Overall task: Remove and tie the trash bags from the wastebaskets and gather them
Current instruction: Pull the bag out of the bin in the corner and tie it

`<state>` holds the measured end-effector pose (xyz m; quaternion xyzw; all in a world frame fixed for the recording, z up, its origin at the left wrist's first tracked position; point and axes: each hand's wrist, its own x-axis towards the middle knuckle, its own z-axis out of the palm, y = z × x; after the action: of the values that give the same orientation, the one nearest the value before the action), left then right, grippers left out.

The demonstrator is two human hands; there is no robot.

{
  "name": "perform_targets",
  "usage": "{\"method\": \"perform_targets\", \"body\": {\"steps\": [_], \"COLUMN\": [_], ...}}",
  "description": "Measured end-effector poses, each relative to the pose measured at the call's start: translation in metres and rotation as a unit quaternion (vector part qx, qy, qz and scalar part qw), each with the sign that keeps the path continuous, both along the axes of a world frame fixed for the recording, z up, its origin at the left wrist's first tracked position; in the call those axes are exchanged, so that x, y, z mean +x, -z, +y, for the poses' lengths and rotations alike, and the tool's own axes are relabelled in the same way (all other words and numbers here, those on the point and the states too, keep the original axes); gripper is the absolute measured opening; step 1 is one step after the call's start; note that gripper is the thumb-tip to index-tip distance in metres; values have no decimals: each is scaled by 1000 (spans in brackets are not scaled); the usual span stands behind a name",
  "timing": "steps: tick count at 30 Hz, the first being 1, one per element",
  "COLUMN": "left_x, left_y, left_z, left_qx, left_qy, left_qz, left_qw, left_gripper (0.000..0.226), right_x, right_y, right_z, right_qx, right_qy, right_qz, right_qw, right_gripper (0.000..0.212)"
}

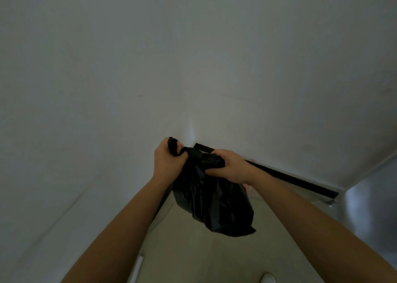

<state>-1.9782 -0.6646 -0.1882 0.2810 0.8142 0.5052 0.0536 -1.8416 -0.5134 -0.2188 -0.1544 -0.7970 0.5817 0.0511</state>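
Observation:
A black trash bag [211, 203] hangs in the air in front of a room corner, its body sagging down to the right. My left hand [166, 163] is closed around one gathered end of the bag's top, which sticks up above the fist. My right hand [231, 165] grips the other bunched part of the top, just to the right. The two hands are close together with the twisted neck of the bag between them. No wastebasket is visible.
White walls meet in a corner straight ahead. A black baseboard [300, 180] runs along the right wall down to a metallic panel [369, 198] at the far right. Pale floor [182, 250] lies below. A white shoe tip [267, 279] shows at the bottom edge.

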Motion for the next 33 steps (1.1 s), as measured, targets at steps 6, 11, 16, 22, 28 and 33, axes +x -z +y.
{"method": "perform_targets", "body": {"steps": [6,11,16,22,28,33], "left_x": [7,13,10,12,8,11], "left_y": [10,1,-15,-5,-8,-13], "left_z": [6,5,0,7,1,-2], "left_qx": [-15,83,170,205,213,233], "left_qy": [-69,-57,45,14,31,44], "left_qz": [-18,-333,-540,-484,-419,-450], "left_qw": [997,937,823,850,882,861], "left_gripper": [41,44,17,41,31,24], "right_x": [-7,-5,0,3,15,14], "right_y": [0,2,5,1,9,6], "right_z": [-9,-3,1,-4,6,7], "right_qx": [37,37,46,64,-44,-107], "right_qy": [11,26,59,30,17,43], "right_qz": [52,43,27,31,-10,-12], "right_qw": [998,998,997,997,999,993], "right_gripper": [18,17,13,20,19,12]}}
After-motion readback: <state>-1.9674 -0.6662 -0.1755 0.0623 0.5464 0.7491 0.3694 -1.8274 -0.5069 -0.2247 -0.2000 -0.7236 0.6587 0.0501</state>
